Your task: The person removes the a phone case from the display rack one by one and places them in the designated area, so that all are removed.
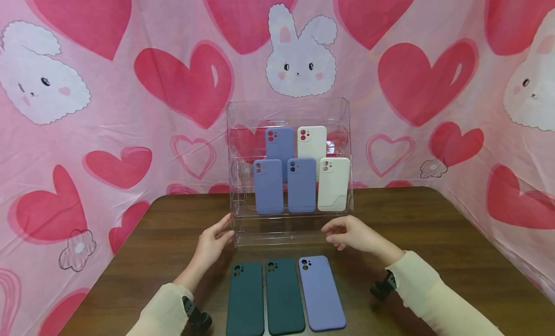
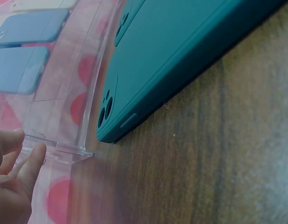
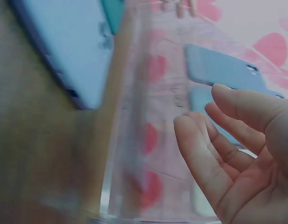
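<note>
A clear acrylic tiered display stand (image 1: 264, 238) holds several phone cases. Its front visible row has a blue-purple case (image 1: 268, 186), a second blue-purple case (image 1: 301, 185) and a white case (image 1: 333, 191). Behind them stand another blue-purple case (image 1: 279, 143) and a white case (image 1: 311, 141). My left hand (image 1: 212, 242) touches the stand's lower left side with its fingertips. Loosely bent and holding nothing, my right hand (image 1: 353, 234) hovers at the stand's lower right front. In the right wrist view, its thumb and fingers (image 3: 195, 144) are apart.
On the brown wooden table (image 1: 165, 239), in front of the stand, lie two dark green phone cases, one left (image 1: 245, 297) and one middle (image 1: 285, 295), and a lavender case (image 1: 322, 292) at the right. A pink cloth with hearts and rabbits (image 1: 299, 51) hangs behind.
</note>
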Demonstrator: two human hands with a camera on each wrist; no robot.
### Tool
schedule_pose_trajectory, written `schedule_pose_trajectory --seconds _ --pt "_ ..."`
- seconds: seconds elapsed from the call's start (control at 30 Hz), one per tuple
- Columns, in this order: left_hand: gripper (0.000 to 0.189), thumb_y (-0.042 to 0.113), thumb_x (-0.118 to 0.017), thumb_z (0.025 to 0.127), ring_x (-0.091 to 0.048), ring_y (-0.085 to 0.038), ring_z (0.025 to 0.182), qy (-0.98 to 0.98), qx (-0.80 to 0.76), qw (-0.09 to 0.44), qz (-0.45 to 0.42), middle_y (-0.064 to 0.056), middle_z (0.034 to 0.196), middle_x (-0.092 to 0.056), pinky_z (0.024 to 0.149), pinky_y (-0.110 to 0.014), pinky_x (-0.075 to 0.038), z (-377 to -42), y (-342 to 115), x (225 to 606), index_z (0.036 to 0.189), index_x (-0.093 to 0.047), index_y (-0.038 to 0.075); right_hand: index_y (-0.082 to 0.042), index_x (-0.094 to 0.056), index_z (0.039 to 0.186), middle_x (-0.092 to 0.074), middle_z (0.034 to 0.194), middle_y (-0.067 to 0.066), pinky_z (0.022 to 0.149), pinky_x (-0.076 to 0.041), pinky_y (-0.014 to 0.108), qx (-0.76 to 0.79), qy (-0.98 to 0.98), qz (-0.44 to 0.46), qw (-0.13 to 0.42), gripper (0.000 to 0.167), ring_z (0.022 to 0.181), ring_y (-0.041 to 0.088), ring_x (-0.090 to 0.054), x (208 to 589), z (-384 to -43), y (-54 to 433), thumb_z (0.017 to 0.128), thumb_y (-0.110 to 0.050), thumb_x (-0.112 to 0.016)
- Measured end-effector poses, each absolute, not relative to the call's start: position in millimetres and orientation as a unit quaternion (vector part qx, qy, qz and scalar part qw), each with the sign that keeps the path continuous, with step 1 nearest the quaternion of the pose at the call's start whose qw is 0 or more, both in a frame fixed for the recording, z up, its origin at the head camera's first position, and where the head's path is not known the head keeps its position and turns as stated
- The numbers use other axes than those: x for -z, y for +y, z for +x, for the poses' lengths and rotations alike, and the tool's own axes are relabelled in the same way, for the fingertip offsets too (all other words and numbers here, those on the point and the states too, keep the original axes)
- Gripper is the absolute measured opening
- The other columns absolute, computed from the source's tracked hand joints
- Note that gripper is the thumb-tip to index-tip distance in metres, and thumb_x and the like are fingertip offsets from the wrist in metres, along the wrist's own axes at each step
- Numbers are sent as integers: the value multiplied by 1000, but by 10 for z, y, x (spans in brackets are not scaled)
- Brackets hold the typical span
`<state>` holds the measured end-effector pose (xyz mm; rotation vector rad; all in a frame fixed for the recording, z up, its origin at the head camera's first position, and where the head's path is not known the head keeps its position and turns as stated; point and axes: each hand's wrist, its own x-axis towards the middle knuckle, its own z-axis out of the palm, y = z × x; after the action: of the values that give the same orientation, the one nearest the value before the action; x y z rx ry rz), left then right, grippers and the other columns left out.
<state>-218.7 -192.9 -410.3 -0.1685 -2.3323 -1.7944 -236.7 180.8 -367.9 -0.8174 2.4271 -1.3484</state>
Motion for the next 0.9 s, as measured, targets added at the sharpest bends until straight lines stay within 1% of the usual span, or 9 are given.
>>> schedule_pose_trajectory --seconds 0.1,0.17,0.23,0.37,0.5,0.67,0.73,0.8,0.9 --pt "50 -10 -57 86 -55 -40 105 -787 606 96 -58 -23 128 -49 78 -31 -53 -2187 -1929 4106 134 -45 -1 7 -61 107 -58 81 9 55 -56 39 468 832 -277 111 28 63 20 -56 3531 -2387 1848 85 -9 -66" --pt "50 -9 -57 86 -55 -39 104 -788 606 95 -57 -23 128 -49 78 -30 -53 -2187 -1929 4106 134 -45 -1 7 -61 108 -58 82 10 56 -56 42 471 833 -274 97 30 64 23 -58 3426 -2404 1878 85 -10 -67" --pt "50 -9 -57 86 -55 -39 104 -789 605 95 -58 -23 128 -49 78 -30 -53 -2187 -1929 4104 134 -45 -1 8 -60 109 -59 84 11 59 -56 41 472 835 -274 73 32 67 27 -60 3314 -2423 1905 85 -10 -67" --pt "50 -9 -57 86 -55 -39 105 -786 608 94 -58 -22 128 -49 78 -30 -53 -2183 -1928 4100 134 -46 0 10 -58 112 -60 88 13 61 -57 35 474 838 -269 19 34 72 31 -61 3092 -2471 1966 85 -9 -66" --pt "50 -8 -57 87 -54 -40 106 -784 611 92 -57 -21 129 -49 79 -30 -53 -2179 -1927 4093 134 -46 0 9 -57 116 -60 95 18 63 -57 35 490 836 -246 -22 35 74 29 -62 2884 -2525 2034 87 -9 -64" --pt "50 -8 -57 87 -54 -40 106 -787 608 93 -59 -21 129 -49 78 -31 -53 -2174 -1929 4089 134 -45 0 6 -54 122 -57 107 26 66 -57 34 505 835 -212 -51 41 78 29 -63 2695 -2624 2104 87 -12 -64" --pt "50 -8 -57 86 -54 -40 105 -788 606 94 -57 -21 129 -49 78 -31 -53 -2176 -1931 4093 134 -46 1 4 -53 124 -57 111 25 67 -56 33 501 839 -203 -63 42 80 26 -63 2650 -2668 2123 87 -14 -64" --pt "50 -9 -57 86 -55 -40 105 -789 605 95 -57 -21 128 -49 78 -31 -53 -2181 -1933 4101 134 -46 1 3 -52 125 -56 114 24 68 -56 33 501 840 -198 -68 43 84 25 -63 2623 -2719 2137 88 -15 -64" --pt "51 -9 -57 86 -54 -40 105 -788 606 95 -58 -21 128 -49 78 -31 -53 -2190 -1933 4111 134 -46 1 4 -50 126 -53 119 24 68 -56 34 506 837 -197 -70 44 88 30 -62 2611 -2797 2147 88 -13 -63"
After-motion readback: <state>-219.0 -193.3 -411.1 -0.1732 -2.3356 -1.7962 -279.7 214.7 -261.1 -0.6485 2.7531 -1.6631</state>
